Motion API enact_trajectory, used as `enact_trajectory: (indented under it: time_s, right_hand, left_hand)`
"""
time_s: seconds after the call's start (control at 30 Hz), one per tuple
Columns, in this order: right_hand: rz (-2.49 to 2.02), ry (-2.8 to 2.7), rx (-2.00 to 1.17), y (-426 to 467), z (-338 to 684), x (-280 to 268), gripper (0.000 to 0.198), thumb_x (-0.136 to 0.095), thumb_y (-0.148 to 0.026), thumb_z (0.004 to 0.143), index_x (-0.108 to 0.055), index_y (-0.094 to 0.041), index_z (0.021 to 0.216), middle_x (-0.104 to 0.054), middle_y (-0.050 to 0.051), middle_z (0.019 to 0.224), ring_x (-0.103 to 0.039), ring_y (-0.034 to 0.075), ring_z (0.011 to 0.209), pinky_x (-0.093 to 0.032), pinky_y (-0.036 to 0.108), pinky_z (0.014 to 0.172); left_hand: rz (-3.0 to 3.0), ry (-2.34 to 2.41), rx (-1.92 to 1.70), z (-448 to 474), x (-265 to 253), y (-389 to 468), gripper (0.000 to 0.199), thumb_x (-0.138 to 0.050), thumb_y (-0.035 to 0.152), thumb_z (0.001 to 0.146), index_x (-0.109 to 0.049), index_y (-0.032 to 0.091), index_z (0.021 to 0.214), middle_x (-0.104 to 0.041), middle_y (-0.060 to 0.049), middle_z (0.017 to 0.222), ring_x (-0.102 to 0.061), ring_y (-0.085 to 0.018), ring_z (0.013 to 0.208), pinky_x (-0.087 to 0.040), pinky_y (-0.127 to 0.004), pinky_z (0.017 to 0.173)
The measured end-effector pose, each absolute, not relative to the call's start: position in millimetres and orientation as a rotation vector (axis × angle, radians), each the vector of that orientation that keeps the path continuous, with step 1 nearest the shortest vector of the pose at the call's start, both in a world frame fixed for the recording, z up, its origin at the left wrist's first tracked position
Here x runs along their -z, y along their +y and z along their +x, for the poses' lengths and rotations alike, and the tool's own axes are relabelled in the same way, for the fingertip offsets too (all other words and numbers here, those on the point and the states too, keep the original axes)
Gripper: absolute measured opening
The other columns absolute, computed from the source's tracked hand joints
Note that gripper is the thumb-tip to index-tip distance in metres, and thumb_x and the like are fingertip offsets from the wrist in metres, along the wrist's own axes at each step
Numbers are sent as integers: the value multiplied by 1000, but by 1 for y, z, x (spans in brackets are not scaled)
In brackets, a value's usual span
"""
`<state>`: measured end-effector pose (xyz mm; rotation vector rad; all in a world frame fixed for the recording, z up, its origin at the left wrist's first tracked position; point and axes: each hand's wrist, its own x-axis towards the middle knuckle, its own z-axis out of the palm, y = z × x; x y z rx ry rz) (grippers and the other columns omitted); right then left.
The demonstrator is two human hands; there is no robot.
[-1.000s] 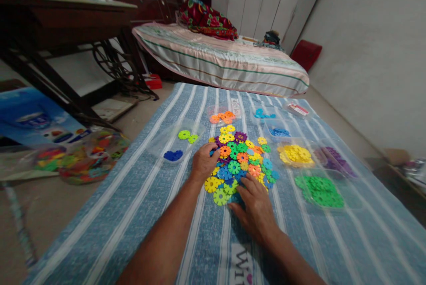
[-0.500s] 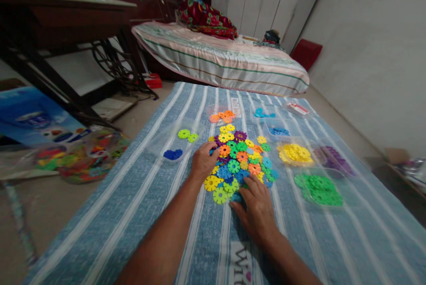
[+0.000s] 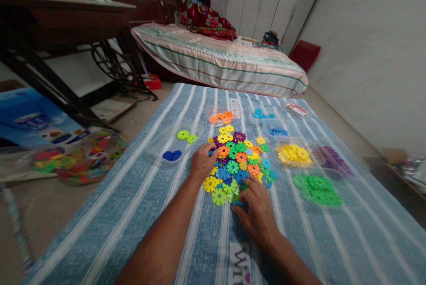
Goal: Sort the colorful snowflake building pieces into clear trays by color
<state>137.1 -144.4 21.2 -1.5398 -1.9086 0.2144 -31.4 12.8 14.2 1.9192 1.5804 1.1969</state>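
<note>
A heap of flat, notched plastic discs point(image 3: 232, 167) in mixed colours lies on the striped cloth. At its left edge my left hand point(image 3: 202, 160) is closed, with a dark blue disc point(image 3: 211, 152) showing at its fingertips. My right hand point(image 3: 257, 207) is at the heap's near edge, thumb and fingers curled round a light blue disc point(image 3: 237, 203). Lime green discs point(image 3: 219, 196) lie just left of that hand. A yellow disc point(image 3: 210, 184) is below my left hand.
Clear tubs on the right hold green point(image 3: 317, 189), yellow point(image 3: 294, 153), purple point(image 3: 334, 160) and blue discs point(image 3: 278, 132). Behind the heap, a tub holds orange discs point(image 3: 221, 117). A left tray has lime point(image 3: 183, 135) and dark blue discs point(image 3: 172, 156). A bed point(image 3: 219, 61) stands beyond.
My right hand has drawn the light blue disc slightly toward me, baring more of a lime disc beside it. My left hand has hardly moved. The view has shifted slightly.
</note>
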Motion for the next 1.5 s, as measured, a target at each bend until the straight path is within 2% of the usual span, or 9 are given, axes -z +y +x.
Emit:
enact_trajectory:
  time_s: [0.33,0.5,0.67,0.8,1.03,1.17,1.27,1.37,1.5]
  right_hand:
    - [-1385,-1981,-239,-135,142,-27,14,-62,-12,69,-57,-23,76,-65,8,113,-54,28,118,-45,46,98]
    - [-1373,-1972,-285,-77,165,-58,9,-63,-15,71,-57,-22,72,-65,7,108,-58,23,107,-48,38,90]
    - [-1515,-1854,39,37,210,-118,7,-66,-20,71,-59,-19,66,-65,6,86,-60,23,90,-46,38,84]
    - [-1720,-1649,201,89,232,-147,22,-69,-37,72,-68,-17,82,-67,9,87,-60,26,84,-46,41,79]
    - [-1529,-1760,3,16,201,-88,24,-56,-41,82,-68,-21,77,-70,8,83,-63,23,77,-49,37,75]
    - [-1340,-1918,-171,-44,172,-49,17,-54,-32,86,-66,-22,79,-69,6,85,-64,21,86,-51,36,80]
    - [-1226,-2047,-189,-76,157,-31,14,-58,-31,85,-67,-21,89,-67,8,99,-61,23,102,-49,40,91]
    - [-1244,-2094,-114,-94,146,-19,24,-63,-33,80,-67,-20,101,-62,12,116,-52,28,119,-45,48,99]
    - [-1311,-2114,-43,-105,135,-12,29,-64,-28,78,-66,-17,105,-58,16,125,-43,32,128,-43,53,101]
  left_hand:
    - [1928,1578,-1228,-38,-8,17,19,-52,30,79,-67,21,89,-71,-5,101,-65,-20,99,-49,-35,94]
    - [1931,1580,-1225,-39,-12,15,18,-52,30,79,-67,22,86,-72,-5,101,-65,-20,99,-50,-34,93]
    - [1933,1578,-1226,-40,-15,14,18,-51,30,79,-67,22,85,-72,-5,102,-66,-20,98,-50,-34,93]
    - [1933,1571,-1231,-39,-12,14,18,-51,30,80,-66,22,86,-72,-5,101,-66,-20,98,-50,-34,92]
    - [1900,1573,-1234,-35,-10,13,17,-54,25,79,-67,23,88,-71,-3,100,-65,-18,99,-49,-34,94]
    - [1895,1569,-1215,-33,-11,12,17,-55,24,79,-67,23,90,-71,-2,100,-64,-18,99,-49,-32,94]
    - [1897,1571,-1212,-32,-12,11,18,-54,24,80,-67,22,91,-71,-3,101,-64,-18,99,-48,-33,95]
    - [1896,1570,-1213,-32,-13,11,18,-54,24,80,-68,22,92,-70,-3,102,-64,-18,100,-48,-34,96]
    - [1896,1579,-1199,-32,-13,11,18,-55,23,79,-68,22,92,-71,-3,103,-63,-18,101,-47,-34,97]
